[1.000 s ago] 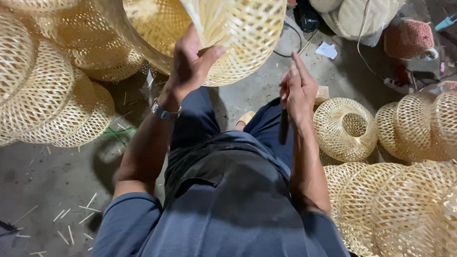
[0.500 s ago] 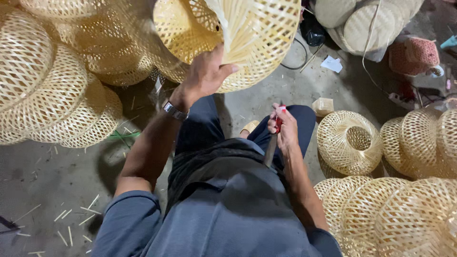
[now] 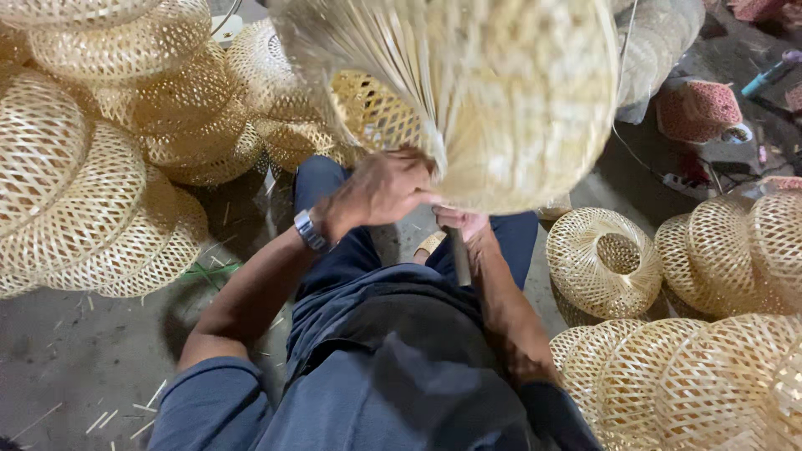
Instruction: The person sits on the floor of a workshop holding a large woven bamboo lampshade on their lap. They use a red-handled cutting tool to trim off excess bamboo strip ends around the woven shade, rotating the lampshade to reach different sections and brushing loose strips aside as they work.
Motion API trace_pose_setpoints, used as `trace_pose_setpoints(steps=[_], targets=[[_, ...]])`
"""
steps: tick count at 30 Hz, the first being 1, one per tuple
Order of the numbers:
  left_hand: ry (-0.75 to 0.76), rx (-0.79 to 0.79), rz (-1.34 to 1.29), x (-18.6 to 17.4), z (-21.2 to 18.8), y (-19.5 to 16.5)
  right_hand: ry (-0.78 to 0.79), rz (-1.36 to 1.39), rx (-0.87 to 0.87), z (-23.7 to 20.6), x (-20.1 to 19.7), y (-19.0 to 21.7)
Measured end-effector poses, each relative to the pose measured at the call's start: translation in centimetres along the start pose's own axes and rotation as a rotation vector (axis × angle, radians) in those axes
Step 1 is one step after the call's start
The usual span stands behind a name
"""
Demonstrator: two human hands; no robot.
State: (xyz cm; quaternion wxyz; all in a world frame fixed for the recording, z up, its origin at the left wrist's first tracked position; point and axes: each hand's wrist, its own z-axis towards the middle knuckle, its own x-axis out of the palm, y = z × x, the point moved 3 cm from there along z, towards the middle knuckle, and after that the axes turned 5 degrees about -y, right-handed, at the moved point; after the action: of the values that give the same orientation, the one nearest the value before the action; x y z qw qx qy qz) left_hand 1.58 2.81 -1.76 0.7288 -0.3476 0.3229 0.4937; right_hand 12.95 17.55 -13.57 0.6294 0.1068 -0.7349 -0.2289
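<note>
Left hand (image 3: 380,194) grips woven bamboo shade (image 3: 501,100) at its rim, baskets (image 3: 92,167) crowding both sides

Woven basket (image 3: 501,100) blurred, cut off at top.

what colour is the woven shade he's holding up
Pale straw yellow, open lattice weave; the woven bamboo shade shows best in the head view.

Grey concrete floor (image 3: 92,367), scattered bamboo splinters (image 3: 100,418).
</note>
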Motion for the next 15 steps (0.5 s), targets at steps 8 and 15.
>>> trace_pose_setpoints(steps=[8,15], targets=[[-0.791,-0.639,-1.55,-5.1,-10.4,0.1,-0.137,-0.179,-0.495,-4.1,-1.5,9.2],[-0.761,-0.803,-1.615,-4.7,-14.0,4.4,-0.071,-0.699,-0.697,-6.6,-0.2,13.0]])
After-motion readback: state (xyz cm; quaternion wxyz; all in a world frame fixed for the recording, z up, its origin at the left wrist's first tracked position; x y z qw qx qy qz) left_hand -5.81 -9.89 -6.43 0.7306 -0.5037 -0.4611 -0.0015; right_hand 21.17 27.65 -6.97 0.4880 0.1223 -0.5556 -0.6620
